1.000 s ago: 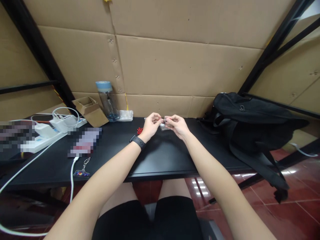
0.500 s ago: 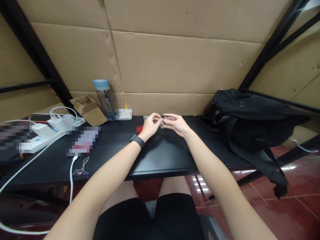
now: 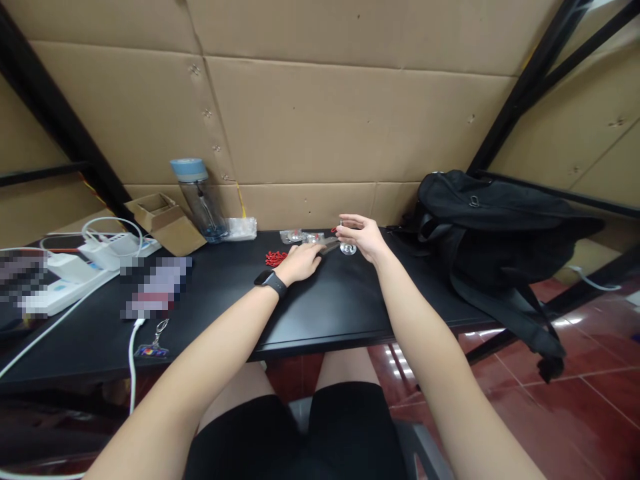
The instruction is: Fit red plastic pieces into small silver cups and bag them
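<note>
The head view shows the two hands apart. The right hand (image 3: 345,225) closes thumb and fingers on the top of a small, clear, disc-bottomed piece (image 3: 349,249), a thin red loop (image 3: 334,230) beside the thumb; whether the disc touches the desk (image 3: 330,313) is hidden. The left hand (image 3: 299,262) lies low, palm down, fingertips at a narrow, dull, see-through strip (image 3: 329,245); I cannot tell whether it grips it. The likeliest slip is at the right fingertips: smooth clear plastic, as it seems, held only near its top could twist or drop. The left wrist could also sweep the pile of small red pieces (image 3: 276,258) just beside it, or nudge the crinkled clear packets (image 3: 293,236) behind, scattering both.
</note>
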Motion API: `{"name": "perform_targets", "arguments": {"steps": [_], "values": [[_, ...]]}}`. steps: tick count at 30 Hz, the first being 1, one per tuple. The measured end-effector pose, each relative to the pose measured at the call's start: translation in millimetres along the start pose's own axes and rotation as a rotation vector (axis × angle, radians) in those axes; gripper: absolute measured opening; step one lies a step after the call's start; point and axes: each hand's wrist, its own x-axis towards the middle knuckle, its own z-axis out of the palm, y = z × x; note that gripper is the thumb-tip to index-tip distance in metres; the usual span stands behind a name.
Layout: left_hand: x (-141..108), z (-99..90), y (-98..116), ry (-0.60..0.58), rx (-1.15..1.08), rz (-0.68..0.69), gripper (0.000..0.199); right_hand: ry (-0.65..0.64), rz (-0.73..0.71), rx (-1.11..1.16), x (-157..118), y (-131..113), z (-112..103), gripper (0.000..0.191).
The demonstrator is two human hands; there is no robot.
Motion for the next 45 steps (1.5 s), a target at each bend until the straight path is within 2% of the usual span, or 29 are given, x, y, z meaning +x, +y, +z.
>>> {"name": "perform_targets", "arguments": {"steps": [5, 7, 10, 14, 21, 24, 29, 33, 38, 45], "values": [[2.9, 7.1, 0.8, -0.136, 0.023, -0.06, 0.059, 0.002, -0.008, -0.044, 0.2, 0.2, 0.2, 0.051], [2.8, 7.1, 2.2, -0.149, 0.048, -0.076, 0.065, 0.005, -0.026, -0.091, -0.8, -1.6, -0.2, 0.052], [1.2, 4.6, 5.6, -0.107, 0.096, -0.088, 0.067, -0.017, -0.077, -0.184, -2.2, -4.5, -2.3, 0.055], [-1.6, -0.7, 10.6, -0.056, 0.206, -0.072, 0.051, -0.098, -0.152, -0.277, -0.9, -4.5, -6.3, 0.054], [-2.1, -4.2, 8.6, 0.066, 0.258, 0.017, 0.035, -0.394, -0.099, -0.533, 1.2, -1.9, -12.8, 0.044], [-3.3, -6.0, 6.8, 0.002, 0.192, 0.014, 0.028, -0.469, -0.11, -0.705, -1.8, -4.7, -13.2, 0.039], [-6.7, -14.3, 8.2, -0.095, 0.095, -0.035, 0.031, -0.463, -0.124, -0.944, -7.9, -6.5, -7.2, 0.029], [-9.4, -25.0, 10.5, -0.209, 0.025, -0.007, 0.037, -0.462, -0.076, -1.039, -8.9, -3.4, -4.9, 0.026], [-11.0, -33.6, 10.2, -0.326, 0.008, 0.016, 0.04, -0.427, -0.064, -1.088, -7.3, -0.6, -7.4, 0.025], [-12.8, -33.9, 11.0, -0.364, -0.029, 0.009, 0.041, -0.469, -0.127, -0.995, -5.6, 8.2, 0.2, 0.031]]}}
